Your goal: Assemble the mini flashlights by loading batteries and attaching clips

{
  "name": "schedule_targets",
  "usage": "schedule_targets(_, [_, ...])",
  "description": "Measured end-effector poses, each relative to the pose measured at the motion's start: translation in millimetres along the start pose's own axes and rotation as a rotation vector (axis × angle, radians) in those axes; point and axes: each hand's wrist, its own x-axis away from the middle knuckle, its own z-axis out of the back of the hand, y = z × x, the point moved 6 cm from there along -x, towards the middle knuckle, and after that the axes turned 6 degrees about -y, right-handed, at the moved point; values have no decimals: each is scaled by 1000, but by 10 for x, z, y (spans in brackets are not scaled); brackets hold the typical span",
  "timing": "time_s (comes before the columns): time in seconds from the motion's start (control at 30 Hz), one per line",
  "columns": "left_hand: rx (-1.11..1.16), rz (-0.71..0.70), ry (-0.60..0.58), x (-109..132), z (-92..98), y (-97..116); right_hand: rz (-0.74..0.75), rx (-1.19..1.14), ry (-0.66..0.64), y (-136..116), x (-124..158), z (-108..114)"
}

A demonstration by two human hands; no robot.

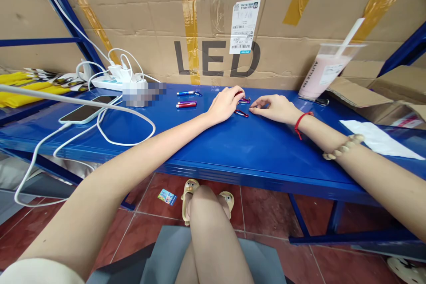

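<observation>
On the blue table, my left hand (228, 103) is bent with its fingers curled over a small magenta metal piece (245, 100), partly hidden beneath the fingertips. A red carabiner clip (242, 113) lies just below that hand. Facing it from the right, my right hand (276, 108) rests on the table, its thumb and forefinger tips brought together; whatever lies between them is too small to make out. Left of my left hand are a small blue flashlight with a clip (188, 93) and a small red tube (186, 104), like a flashlight body.
A phone (88, 110), white cables and a power strip (106, 81) occupy the left side. A pink drink cup (324, 73) with a straw stands at the back right, near a white tissue (379, 138) and an open carton (362, 91). A large cardboard box (149, 22) backs the table.
</observation>
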Motion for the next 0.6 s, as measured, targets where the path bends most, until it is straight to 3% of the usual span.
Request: schedule_targets(0.6, [-1, 22, -10, 7, 12, 16, -23, 16, -14, 8, 8, 8])
